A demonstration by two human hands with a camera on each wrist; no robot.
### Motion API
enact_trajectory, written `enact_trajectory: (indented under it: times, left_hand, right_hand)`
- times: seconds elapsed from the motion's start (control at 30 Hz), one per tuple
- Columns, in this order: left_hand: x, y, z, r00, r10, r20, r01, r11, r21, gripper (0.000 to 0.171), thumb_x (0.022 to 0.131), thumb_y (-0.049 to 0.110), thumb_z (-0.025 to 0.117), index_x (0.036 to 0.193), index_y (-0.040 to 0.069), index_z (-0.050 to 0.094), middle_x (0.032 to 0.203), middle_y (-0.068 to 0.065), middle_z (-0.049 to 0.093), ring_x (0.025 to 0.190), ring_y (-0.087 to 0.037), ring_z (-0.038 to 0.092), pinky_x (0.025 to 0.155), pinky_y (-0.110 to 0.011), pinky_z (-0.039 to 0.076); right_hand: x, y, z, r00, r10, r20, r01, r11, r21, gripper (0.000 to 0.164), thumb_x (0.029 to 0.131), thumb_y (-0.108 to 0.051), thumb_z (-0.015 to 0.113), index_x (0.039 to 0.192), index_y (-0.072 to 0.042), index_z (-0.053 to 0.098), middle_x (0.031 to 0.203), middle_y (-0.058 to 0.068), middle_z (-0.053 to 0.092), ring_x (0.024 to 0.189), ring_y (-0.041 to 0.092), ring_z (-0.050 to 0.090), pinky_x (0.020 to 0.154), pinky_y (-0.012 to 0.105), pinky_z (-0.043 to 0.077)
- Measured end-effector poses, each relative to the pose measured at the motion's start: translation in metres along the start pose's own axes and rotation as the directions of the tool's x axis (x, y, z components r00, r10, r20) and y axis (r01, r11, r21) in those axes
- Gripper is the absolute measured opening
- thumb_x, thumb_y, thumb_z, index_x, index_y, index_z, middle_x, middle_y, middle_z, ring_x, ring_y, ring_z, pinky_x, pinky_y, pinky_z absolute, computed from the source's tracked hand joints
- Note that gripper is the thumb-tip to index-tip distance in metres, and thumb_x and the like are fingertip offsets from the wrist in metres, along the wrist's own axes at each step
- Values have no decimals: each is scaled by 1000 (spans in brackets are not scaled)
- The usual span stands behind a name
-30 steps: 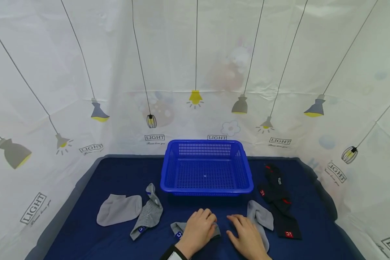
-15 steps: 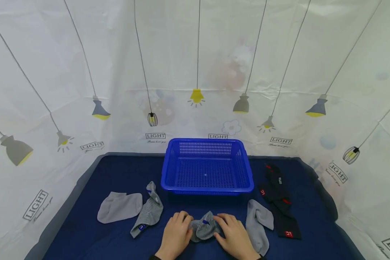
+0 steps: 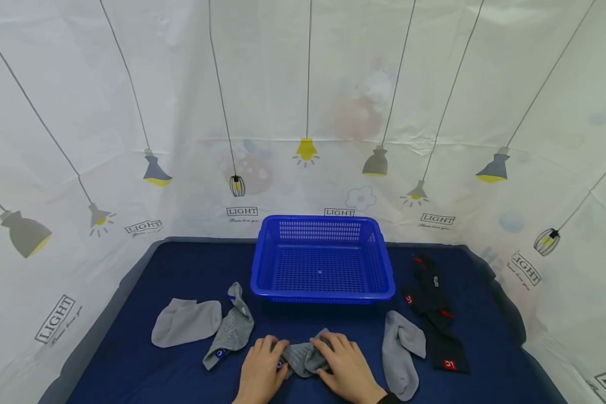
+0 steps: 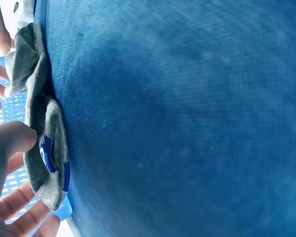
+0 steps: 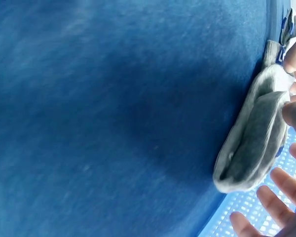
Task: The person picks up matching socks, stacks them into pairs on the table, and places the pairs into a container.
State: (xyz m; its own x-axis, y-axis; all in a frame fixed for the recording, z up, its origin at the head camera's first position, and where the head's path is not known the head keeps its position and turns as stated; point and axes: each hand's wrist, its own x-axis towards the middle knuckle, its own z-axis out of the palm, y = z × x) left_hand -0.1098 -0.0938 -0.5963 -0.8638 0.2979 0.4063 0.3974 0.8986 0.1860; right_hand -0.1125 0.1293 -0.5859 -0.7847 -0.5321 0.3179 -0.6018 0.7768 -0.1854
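Note:
A grey ribbed sock with a blue logo patch lies on the dark blue cloth, in front of the basket. At its left, cuff end, my left hand holds it between thumb and fingers. My right hand grips the bunched right end, fingers bent over it and thumb on the near side. Seen from the left wrist, the sock runs lengthwise with the left thumb against the cuff. The right wrist view shows the folded foot of the sock beside the right thumb, the other fingers spread beyond it.
Behind the hands stands a blue plastic basket with nothing in it. To the left lie a light grey sock and a grey patterned sock. At right are a light grey sock and black socks with red marks.
My left hand has moved left to the cuff. My right hand has come in from the right onto the other end. The sock now lies between both hands, its logo by the left one.

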Motion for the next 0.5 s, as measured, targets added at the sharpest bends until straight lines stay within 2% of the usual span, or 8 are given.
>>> enact_trajectory:
  times: [0.1,0.2,0.33,0.5]
  left_hand:
    - [-1,-2,4,1000,5,-14,-5,1000,2,38,61,23,79,97,20,67,87,2,52,74,-16,49,62,-31,41]
    - [-1,-3,6,1000,-8,19,9,1000,-13,34,61,21,79,93,20,67,85,2,50,73,-15,47,60,-30,40]
    - [-1,-3,9,998,-27,57,29,999,-36,30,62,17,79,89,18,66,84,2,49,73,-15,46,60,-30,41]
    - [0,-3,14,999,-22,39,24,998,-55,27,61,13,77,83,17,62,81,3,46,70,-15,44,53,-28,40]
  right_hand:
    - [3,-2,2,999,3,46,-3,1000,8,57,76,-38,71,127,-21,53,121,5,52,104,21,52,66,39,46]
    - [5,-4,4,996,7,88,-7,1000,8,52,77,-38,70,124,-21,54,120,5,52,102,22,52,62,38,46]
    - [6,-5,8,994,-5,106,5,1000,-4,51,77,-38,70,122,-21,55,119,5,51,98,21,53,59,34,45]
    - [5,-5,12,993,2,118,1,1000,-24,44,76,-34,72,115,-21,57,112,2,52,90,18,52,57,30,42]
